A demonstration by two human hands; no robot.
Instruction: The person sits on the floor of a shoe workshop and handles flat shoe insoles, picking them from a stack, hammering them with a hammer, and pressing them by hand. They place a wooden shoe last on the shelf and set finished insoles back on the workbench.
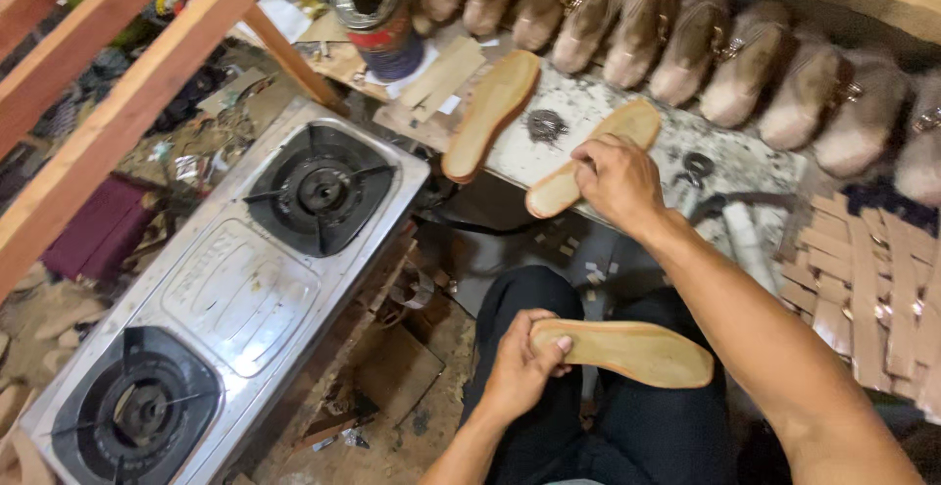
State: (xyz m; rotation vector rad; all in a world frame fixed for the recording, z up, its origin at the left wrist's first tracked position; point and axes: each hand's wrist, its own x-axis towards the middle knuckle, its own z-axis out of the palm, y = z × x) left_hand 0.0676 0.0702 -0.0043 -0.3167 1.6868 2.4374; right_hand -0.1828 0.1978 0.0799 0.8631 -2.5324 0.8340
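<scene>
The left hand (518,372) is clamped on the heel end of a tan shoe insole (627,351), thumb on top and fingers curled beneath, holding it flat above the lap in dark trousers (588,426). The right hand (616,179) reaches forward, its fingers closed down on a second insole (588,157) that lies on the speckled stone work slab (627,118). A third insole (490,113) rests tilted over the slab's near edge, just beside it. A small heap of dark tacks (546,124) sits between the two. Along the slab's far side stands a row of beige shoe uppers (686,39). Woven leather strips (863,279) lie at the right. To the left, a two-burner steel gas stove (235,299) sits on the littered floor, a metal tin (372,10) behind it and wooden beams (118,103) crossing overhead
</scene>
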